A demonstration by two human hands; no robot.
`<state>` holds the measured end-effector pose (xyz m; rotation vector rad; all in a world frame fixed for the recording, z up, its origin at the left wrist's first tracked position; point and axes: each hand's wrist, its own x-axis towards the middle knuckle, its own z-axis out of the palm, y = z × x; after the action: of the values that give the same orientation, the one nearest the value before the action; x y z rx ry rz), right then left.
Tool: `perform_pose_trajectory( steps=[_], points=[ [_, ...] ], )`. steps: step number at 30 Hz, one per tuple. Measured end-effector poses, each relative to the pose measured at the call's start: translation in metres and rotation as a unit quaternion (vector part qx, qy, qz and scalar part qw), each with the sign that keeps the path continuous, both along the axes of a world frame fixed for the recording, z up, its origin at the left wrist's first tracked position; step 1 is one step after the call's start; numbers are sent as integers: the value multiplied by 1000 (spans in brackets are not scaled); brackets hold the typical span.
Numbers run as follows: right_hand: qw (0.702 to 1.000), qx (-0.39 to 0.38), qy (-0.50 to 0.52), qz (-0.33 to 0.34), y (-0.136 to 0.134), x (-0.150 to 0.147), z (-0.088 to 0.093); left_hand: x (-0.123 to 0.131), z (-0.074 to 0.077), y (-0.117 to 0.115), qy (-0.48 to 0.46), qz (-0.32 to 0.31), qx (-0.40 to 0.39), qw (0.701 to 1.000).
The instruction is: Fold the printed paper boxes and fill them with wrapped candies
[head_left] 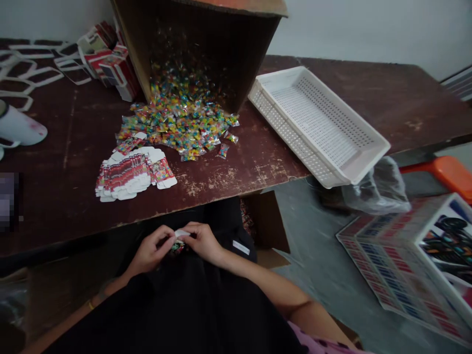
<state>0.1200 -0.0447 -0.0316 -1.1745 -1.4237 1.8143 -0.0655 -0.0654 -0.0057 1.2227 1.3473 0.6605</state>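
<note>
Both my hands meet low over my lap, in front of the table edge. My left hand (157, 247) pinches one side of a small printed carton (178, 246), whose white flap sticks up between the fingers. On the other side, my right hand (202, 241) grips the same carton near that flap. Most of the carton is hidden by my fingers. A fanned stack of flat printed cartons (125, 174) lies on the table ahead. Behind it, a heap of small clear-wrapped colourful candies (184, 123) spills out of a big cardboard box (134, 54) tipped on its side.
A white perforated plastic basket (320, 123) rests at the table's right edge. Stacked red packs (114, 69) stand left of the box, near a white mug (22, 125). An open carton (271, 221) is under the table; a striped crate (398, 260) and orange stool (453, 174) stand right.
</note>
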Motion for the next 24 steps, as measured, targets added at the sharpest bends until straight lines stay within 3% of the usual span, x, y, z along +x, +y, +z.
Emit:
perform_pose_trajectory(
  steps=[2, 5, 9, 15, 17, 19, 21, 24],
  points=[
    [990, 136, -38, 15, -4, -10, 7, -3, 0, -1, -45, 99, -52, 993],
    [977, 195, -73, 54, -4, -22, 11, -11, 1, -3, -117, 179, -174, 961],
    [994, 94, -33, 46, 9, -30, 7, -26, 1, -5, -197, 134, -273, 932],
    [998, -9, 2, 70, 23, -28, -2, -39, -5, -7, -269, 20, -241, 932],
    [997, 27, -4, 70, 21, -25, 1, -40, -7, -6, -268, 5, -237, 934],
    [990, 110, -13, 82, 16, -22, 6, -42, -7, -6, -269, 3, -248, 931],
    [973, 187, -36, 129, 11, -17, 11, -42, -7, -6, -269, 0, -259, 928],
    [947, 244, -81, 190, 5, -13, 11, -42, -7, -6, -267, -12, -250, 931]
  ],
)
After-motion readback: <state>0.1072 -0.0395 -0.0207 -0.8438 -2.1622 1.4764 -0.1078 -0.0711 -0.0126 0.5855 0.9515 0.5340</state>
